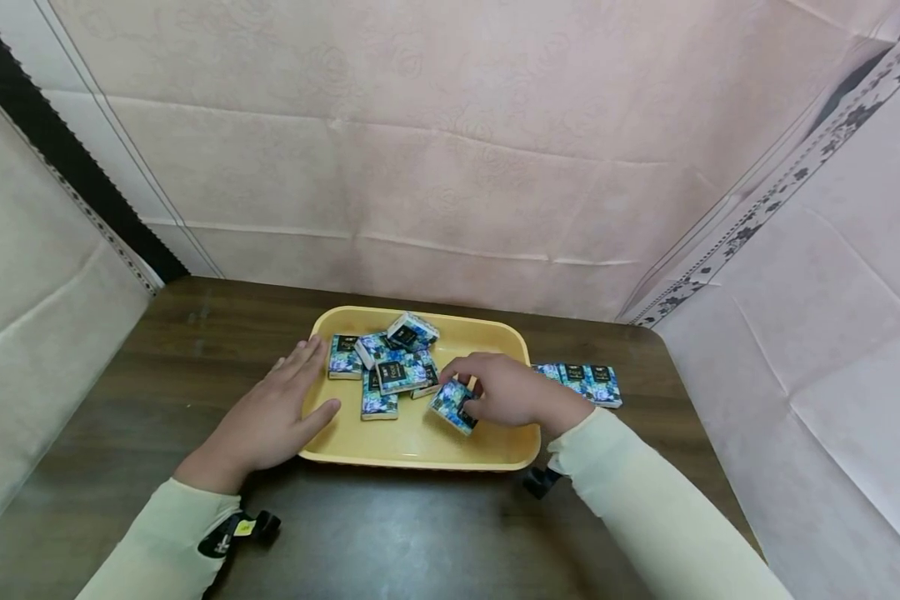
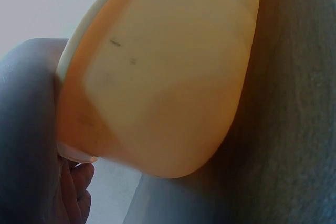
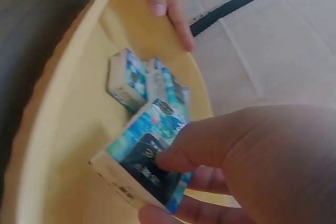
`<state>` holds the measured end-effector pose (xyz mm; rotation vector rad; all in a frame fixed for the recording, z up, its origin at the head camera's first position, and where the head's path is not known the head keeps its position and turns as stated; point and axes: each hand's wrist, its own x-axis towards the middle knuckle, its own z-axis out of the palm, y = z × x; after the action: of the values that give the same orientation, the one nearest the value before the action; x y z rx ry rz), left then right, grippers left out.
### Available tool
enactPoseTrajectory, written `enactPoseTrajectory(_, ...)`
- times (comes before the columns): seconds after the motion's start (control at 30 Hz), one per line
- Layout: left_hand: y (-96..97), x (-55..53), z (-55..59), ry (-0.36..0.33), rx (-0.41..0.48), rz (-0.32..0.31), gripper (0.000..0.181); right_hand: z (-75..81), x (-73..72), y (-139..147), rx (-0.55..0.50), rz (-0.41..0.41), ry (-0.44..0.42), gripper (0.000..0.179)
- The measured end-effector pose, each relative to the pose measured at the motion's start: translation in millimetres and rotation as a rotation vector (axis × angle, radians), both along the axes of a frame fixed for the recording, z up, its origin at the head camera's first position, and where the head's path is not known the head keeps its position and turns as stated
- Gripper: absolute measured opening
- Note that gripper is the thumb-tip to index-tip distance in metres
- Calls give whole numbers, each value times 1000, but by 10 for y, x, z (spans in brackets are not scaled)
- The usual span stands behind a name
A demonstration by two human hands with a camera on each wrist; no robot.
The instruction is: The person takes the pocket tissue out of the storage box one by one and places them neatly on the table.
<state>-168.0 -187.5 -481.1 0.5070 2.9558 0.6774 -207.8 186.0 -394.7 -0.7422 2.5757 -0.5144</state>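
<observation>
A yellow tray [image 1: 412, 444] sits on the wooden table. My right hand [image 1: 506, 390] pinches a small blue patterned box [image 1: 447, 403] over the tray's right half; its black label [image 3: 152, 169] and pale side show in the right wrist view. Several similar boxes [image 1: 401, 374] lie in the tray's left half, some stacked on others at angles. With straight fingers, my left hand [image 1: 273, 421] rests at the tray's left rim, thumb pointing inward. From the left wrist view, the tray's outer wall [image 2: 168, 77] fills the middle, with fingers [image 2: 79, 187] at lower left.
To the right of the tray, a row of matching boxes [image 1: 588, 383] lies on the table [image 1: 390, 533], partly hidden behind my right hand. Pale cloth [image 1: 420, 167] hangs behind the table and along both sides.
</observation>
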Motion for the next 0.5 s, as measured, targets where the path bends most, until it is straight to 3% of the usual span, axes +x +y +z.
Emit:
enactPoseTrajectory(0.2,-2,-4,-10,3,-7,4,94,246,-50,336,-6,-38,135,44)
enactPoseTrajectory(0.33,4,-9,-6,4,-4,2,95,350,-109,636,-12,-133,194,46)
enactPoseTrajectory(0.5,6,-4,-6,-2,0,4,95,420,-167,1042,-25,-270,196,47)
